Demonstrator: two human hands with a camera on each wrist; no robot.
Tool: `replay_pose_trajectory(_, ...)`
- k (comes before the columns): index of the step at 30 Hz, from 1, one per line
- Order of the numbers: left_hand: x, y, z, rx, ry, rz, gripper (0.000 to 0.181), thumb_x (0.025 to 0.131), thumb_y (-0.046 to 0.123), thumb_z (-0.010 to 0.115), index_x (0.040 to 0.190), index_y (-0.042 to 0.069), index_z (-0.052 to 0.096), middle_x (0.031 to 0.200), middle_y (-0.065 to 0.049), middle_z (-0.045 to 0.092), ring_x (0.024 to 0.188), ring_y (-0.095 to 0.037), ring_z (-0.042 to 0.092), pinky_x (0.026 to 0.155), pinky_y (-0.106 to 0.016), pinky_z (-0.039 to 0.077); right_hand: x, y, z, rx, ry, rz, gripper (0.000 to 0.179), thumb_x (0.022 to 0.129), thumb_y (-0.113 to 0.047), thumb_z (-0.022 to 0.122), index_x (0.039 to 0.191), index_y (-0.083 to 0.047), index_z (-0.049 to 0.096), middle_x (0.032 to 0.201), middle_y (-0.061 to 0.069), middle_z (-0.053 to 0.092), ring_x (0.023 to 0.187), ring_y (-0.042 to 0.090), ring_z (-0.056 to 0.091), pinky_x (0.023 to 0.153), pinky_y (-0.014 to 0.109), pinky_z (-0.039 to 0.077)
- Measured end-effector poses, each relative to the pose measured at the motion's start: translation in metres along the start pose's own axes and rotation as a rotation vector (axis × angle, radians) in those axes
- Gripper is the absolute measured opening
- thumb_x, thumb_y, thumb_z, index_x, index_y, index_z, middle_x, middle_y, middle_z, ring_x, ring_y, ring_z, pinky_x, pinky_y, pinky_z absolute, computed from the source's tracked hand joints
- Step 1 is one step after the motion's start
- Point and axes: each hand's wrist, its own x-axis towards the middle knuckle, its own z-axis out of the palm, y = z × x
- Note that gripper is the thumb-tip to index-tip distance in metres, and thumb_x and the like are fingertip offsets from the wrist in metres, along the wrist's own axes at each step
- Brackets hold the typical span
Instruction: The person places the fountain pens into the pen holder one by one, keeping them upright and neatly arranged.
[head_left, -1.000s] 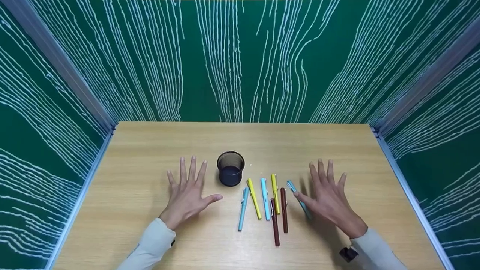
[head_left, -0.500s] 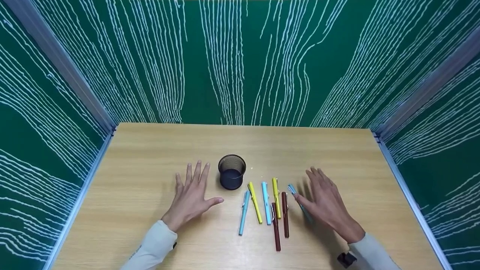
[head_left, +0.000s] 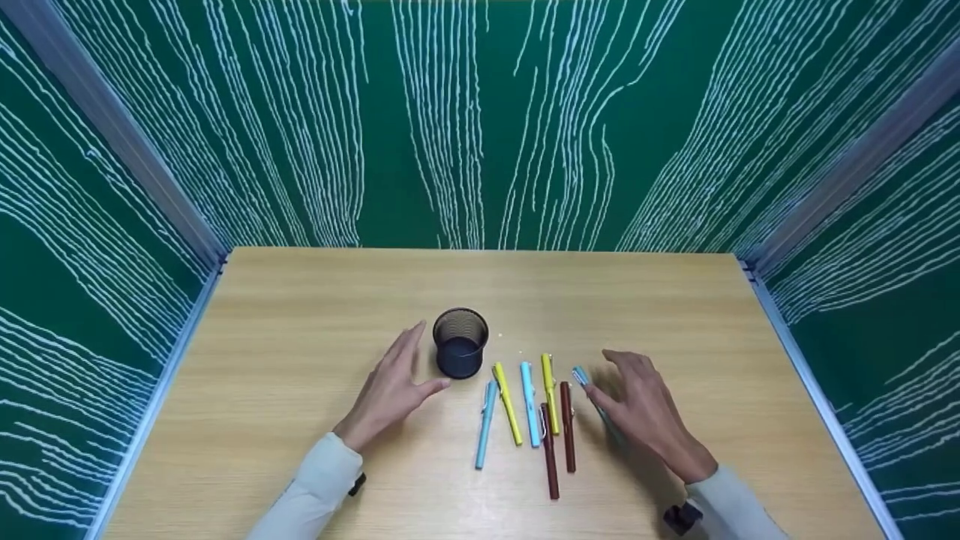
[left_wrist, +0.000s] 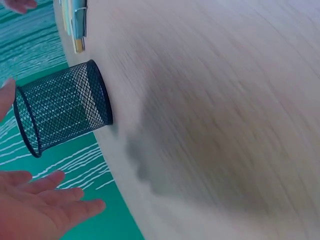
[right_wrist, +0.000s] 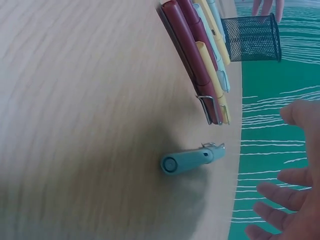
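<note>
A black mesh pen cup stands upright on the wooden table. My left hand is at its left, thumb spread from relaxed fingers; the left wrist view shows them around the cup's rim level, contact unclear. Right of the cup lie two yellow pens, blue pens and two dark red pens, one red pen overlapping a yellow one. Over the rightmost blue pen hovers my right hand, fingers bent slightly and holding nothing; in the right wrist view that pen lies apart from the hand.
The wooden table ends at a green wall with white wavy lines behind it. Metal posts stand at the back corners, and similar green panels flank both sides.
My left hand has turned and moved slightly right toward the cup, its fingers drawing together. My right hand's spread fingers have come together and bent downward over the blue pen. Pens and cup stay put.
</note>
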Motion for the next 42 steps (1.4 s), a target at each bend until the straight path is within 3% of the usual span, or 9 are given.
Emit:
replay_pose_trajectory(4,0.005,0.001,0.004,-0.106,-0.013,-0.019,0.104,0.091,0.03,0.094,0.172,0.009,0.034,0.175,-0.018,0.037,0.16,-0.04,0.038,0.129,-0.059,0.033,-0.001,0.002,0.006,0.024,-0.014,0.023,0.065,0.098,-0.032,0.086,0.147,0.005,0.063,0.146,0.029,0.062,0.137,0.047,0.057,0.109,0.067,0.05)
replay_pose_trajectory(9,0.011,0.001,0.012,-0.213,-0.029,-0.01,0.109,0.09,0.023,0.094,0.174,0.01,0.027,0.178,-0.018,0.032,0.163,-0.042,0.031,0.13,-0.062,0.029,-0.003,0.004,0.012,0.054,-0.023,0.059,0.065,0.098,-0.031,0.085,0.147,0.005,0.064,0.146,0.028,0.062,0.139,0.047,0.055,0.111,0.069,0.048)
replay_pose_trajectory(16,0.016,-0.001,0.019,-0.294,-0.009,-0.034,0.112,0.09,0.024,0.095,0.176,0.013,0.024,0.179,-0.018,0.028,0.165,-0.042,0.028,0.13,-0.062,0.029,-0.003,0.009,0.022,0.095,-0.048,0.117,0.065,0.099,-0.031,0.085,0.148,0.005,0.063,0.148,0.029,0.06,0.142,0.047,0.052,0.116,0.069,0.044)
replay_pose_trajectory(20,0.019,-0.007,0.025,-0.388,0.007,-0.045,0.11,0.09,0.02,0.094,0.175,0.011,0.024,0.178,-0.019,0.032,0.164,-0.041,0.029,0.13,-0.059,0.031,-0.004,0.012,0.029,0.12,-0.053,0.141,0.064,0.098,-0.03,0.086,0.146,0.005,0.063,0.146,0.028,0.061,0.14,0.045,0.053,0.116,0.067,0.045)
replay_pose_trajectory(26,0.026,-0.018,0.029,-0.568,0.006,-0.028,0.104,0.092,0.016,0.092,0.173,0.006,0.028,0.176,-0.02,0.035,0.164,-0.041,0.03,0.131,-0.057,0.03,-0.003,0.017,0.039,0.148,-0.016,0.136,0.058,0.095,-0.024,0.089,0.141,0.005,0.068,0.136,0.023,0.067,0.129,0.04,0.056,0.11,0.061,0.048)
replay_pose_trajectory(30,0.03,-0.023,0.029,-0.645,-0.008,-0.023,0.1,0.092,0.017,0.092,0.172,0.009,0.033,0.175,-0.02,0.036,0.163,-0.042,0.032,0.129,-0.058,0.032,-0.002,0.02,0.046,0.168,0.022,0.151,0.053,0.092,-0.018,0.09,0.136,0.004,0.071,0.128,0.02,0.071,0.125,0.038,0.056,0.105,0.057,0.047)
replay_pose_trajectory(42,0.039,-0.021,0.045,-0.75,-0.012,0.013,0.101,0.092,0.017,0.091,0.173,0.01,0.031,0.174,-0.016,0.039,0.162,-0.039,0.033,0.134,-0.056,0.021,-0.007,0.027,0.057,0.206,0.097,0.194,0.039,0.086,-0.012,0.093,0.121,0.001,0.079,0.114,0.016,0.071,0.125,0.038,0.051,0.105,0.054,0.037)
